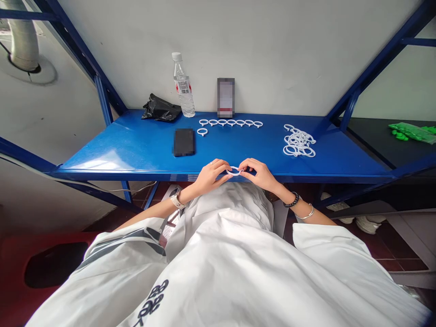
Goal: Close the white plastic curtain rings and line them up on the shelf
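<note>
Between my two hands, just over the front edge of the blue table, is a white plastic ring. My left hand pinches its left side between thumb and fingers. On the ring's right side my right hand grips it with thumb and fingertips. Farther back, a row of similar white rings lies side by side, each with a small tab. One more white ring sits in front of the row's left end. To the right is a tangled pile of white rings.
A black flat case lies left of the rings. Behind it stand a water bottle and a crumpled black plastic bag. A phone leans on the wall. Blue frame posts flank the table. Green pieces in a bag lie far right.
</note>
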A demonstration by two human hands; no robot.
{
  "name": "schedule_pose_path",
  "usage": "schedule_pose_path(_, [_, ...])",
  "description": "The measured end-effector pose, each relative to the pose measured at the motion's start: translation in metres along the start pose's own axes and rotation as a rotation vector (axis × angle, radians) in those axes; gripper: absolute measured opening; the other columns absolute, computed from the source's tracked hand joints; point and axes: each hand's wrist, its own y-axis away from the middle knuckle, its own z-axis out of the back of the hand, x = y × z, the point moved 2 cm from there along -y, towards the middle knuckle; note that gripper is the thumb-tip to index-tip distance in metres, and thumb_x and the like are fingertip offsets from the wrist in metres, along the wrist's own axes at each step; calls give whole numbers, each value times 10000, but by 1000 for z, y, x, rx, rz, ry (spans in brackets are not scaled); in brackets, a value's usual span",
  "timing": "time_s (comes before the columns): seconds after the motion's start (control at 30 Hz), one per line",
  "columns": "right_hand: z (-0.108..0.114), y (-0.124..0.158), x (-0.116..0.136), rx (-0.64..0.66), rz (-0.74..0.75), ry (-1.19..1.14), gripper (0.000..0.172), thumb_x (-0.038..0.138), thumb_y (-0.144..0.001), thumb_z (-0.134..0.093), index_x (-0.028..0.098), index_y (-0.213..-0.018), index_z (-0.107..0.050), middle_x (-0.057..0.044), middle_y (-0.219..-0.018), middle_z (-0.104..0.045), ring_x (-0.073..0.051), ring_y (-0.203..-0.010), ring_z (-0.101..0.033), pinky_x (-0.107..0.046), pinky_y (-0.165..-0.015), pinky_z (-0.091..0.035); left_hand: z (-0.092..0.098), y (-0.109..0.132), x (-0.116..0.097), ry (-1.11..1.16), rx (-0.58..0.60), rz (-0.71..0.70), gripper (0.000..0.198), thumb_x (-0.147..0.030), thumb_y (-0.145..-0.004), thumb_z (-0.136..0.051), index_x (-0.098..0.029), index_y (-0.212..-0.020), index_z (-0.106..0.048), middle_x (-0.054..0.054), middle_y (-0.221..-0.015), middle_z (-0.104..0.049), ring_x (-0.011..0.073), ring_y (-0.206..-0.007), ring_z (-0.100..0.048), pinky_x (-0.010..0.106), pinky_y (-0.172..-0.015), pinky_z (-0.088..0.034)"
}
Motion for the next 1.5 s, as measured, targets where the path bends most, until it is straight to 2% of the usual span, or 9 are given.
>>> schedule_pose_path(0.2, [1,-1,0,-18,-29,-44,115,317,-947,-632,221,-985,-682,-48,-936,-719,-187,-819,-647,-302,-690,-478,-3,1,2,-18,23,29,336,-444,-1047,-431,-181,-1048,-640,99,-1050,-702,211,-933,-636,334,-771,-512])
schedule_pose_path(0.4, [3,0,0,-23,-49,-73,167,373,-935,-644,223,-995,-687,-46,-897,-704,-180,-777,-631,-305,-683,-489,-1,0,0,-47,-17,-25,288,-402,-1040,-464,-173,-1064,-638,93,-1035,-700,204,-909,-633,319,-744,-511])
schedule_pose_path(0.57, [3,0,-1,-32,-47,-73,189,401,-934,-644,223,-973,-694,-41,-852,-678,-178,-752,-609,-307,-680,-488,-2,0,1,-54,14,-5,296,-407,-1042,-456,-182,-1083,-644,97,-1057,-696,208,-926,-634,328,-756,-518])
schedule_pose_path(0.83, [4,0,0,-20,-58,-94,174,381,-927,-650,220,-975,-695,-44,-871,-684,-178,-748,-610,-313,-685,-489,-3,1,0,-49,-6,-13,263,-381,-1038,-476,-184,-1076,-646,93,-1053,-693,205,-921,-628,327,-748,-518])
schedule_pose_path(1.1, [8,-3,0,25,-85,-173,231,423,-933,-625,213,-952,-720,-50,-909,-708,-168,-754,-616,-308,-708,-505,-3,0,1,-50,-30,-38,246,-347,-1043,-471,-184,-1025,-654,83,-1030,-692,192,-902,-627,308,-731,-507])
schedule_pose_path(1.27, [7,-2,1,20,-108,-176,216,385,-944,-592,213,-937,-722,-47,-917,-730,-171,-762,-625,-308,-715,-504,-4,0,1,-38,0,-8,276,-362,-1048,-451,-188,-1027,-664,87,-1041,-691,195,-904,-622,314,-738,-501])
schedule_pose_path(1.5, [7,0,-1,51,-104,-159,206,362,-954,-560,219,-1029,-687,-40,-930,-730,-168,-762,-626,-305,-729,-510,-5,1,1,-43,37,39,321,-402,-1055,-424,-190,-1044,-665,94,-1061,-691,201,-921,-626,324,-751,-497])
